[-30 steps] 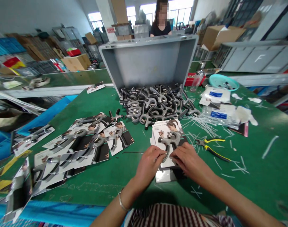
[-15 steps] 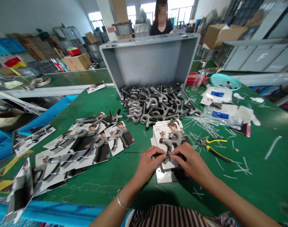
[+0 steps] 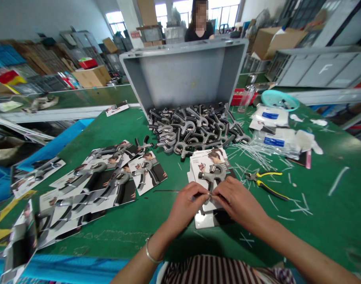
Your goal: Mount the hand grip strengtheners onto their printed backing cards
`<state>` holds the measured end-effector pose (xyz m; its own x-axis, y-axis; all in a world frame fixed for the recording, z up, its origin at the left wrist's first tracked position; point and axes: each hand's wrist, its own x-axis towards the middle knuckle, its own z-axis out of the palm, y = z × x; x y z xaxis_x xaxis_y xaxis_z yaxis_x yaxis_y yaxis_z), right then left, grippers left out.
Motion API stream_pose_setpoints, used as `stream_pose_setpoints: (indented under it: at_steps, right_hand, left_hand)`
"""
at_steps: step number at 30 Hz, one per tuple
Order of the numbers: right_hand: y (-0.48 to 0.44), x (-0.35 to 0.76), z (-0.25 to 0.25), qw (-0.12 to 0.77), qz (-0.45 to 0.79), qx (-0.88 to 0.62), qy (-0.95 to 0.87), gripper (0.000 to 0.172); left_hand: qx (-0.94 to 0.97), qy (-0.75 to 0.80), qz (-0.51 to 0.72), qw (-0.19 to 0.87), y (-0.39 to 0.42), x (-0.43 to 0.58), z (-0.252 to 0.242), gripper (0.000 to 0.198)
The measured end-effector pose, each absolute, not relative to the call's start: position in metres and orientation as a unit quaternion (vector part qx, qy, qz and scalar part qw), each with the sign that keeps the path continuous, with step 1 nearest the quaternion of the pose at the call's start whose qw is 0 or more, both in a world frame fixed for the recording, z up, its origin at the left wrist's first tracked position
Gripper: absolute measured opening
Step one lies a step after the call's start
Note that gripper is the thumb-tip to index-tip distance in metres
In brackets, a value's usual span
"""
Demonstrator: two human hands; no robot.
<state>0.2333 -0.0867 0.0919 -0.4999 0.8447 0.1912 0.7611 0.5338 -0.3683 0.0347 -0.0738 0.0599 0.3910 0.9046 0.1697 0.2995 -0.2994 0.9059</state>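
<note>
A grey and black hand grip exerciser (image 3: 216,173) with a sprung ring lies on a printed card (image 3: 198,161), on top of a small stack of such cards. Over one of its handles my left hand (image 3: 190,203) is closed in a pinch, thumb and forefinger pressed together. My right hand (image 3: 235,197) pinches at the same spot, its fingertips almost meeting the left ones. The small thing between the fingertips is too hidden to name. To the right lie yellow-handled cutting pliers (image 3: 265,183), touched by neither hand.
A grey crate (image 3: 186,75) stands tipped on its side behind a heap of hand grip exercisers (image 3: 195,128). Carded exercisers (image 3: 94,177) spread across the left. Thin white strips (image 3: 254,156), plastic bags (image 3: 273,142) and a turquoise basin (image 3: 279,99) are at right. A person (image 3: 200,23) is beyond the crate.
The whole view has shifted slightly left. Both hands stay pinched at the same handle, with only small finger movement; the right fingers sit a little closer over it.
</note>
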Motion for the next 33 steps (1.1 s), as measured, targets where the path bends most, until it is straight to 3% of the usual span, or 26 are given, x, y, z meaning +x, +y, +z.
stream_pose_setpoints:
  at_steps: [6,13,18,22,25,29,33]
  right_hand:
    - [-0.086,0.234,0.089,0.219,0.153,-0.455,-0.850,0.015]
    - [-0.090,0.226,0.091,0.228,0.153,-0.467,-0.840,0.012]
    - [-0.092,0.232,0.083,0.247,0.165,-0.468,-0.832,0.018]
    - [-0.095,0.235,0.073,0.326,0.207,-0.475,-0.790,0.006]
    - [-0.093,0.231,0.069,0.379,0.260,-0.449,-0.766,0.004]
    - [-0.087,0.225,0.063,0.383,0.323,-0.413,-0.761,0.009]
    - [-0.096,0.233,0.055,0.412,0.332,-0.374,-0.762,0.008]
  left_hand:
    - [0.823,0.382,0.251,0.337,-0.072,0.029,0.083,0.020]
    - [0.906,0.379,0.169,0.080,-0.076,0.036,0.098,0.028]
    - [0.870,0.397,0.261,0.135,-0.084,0.034,0.090,0.026]
    - [0.840,0.417,0.287,0.196,-0.093,0.034,0.074,0.019]
    - [0.816,0.460,0.300,0.182,-0.097,0.036,0.054,0.046]
    - [0.803,0.491,0.307,0.143,-0.095,0.038,0.030,0.026]
    - [0.791,0.501,0.325,0.133,-0.096,0.035,0.027,0.022]
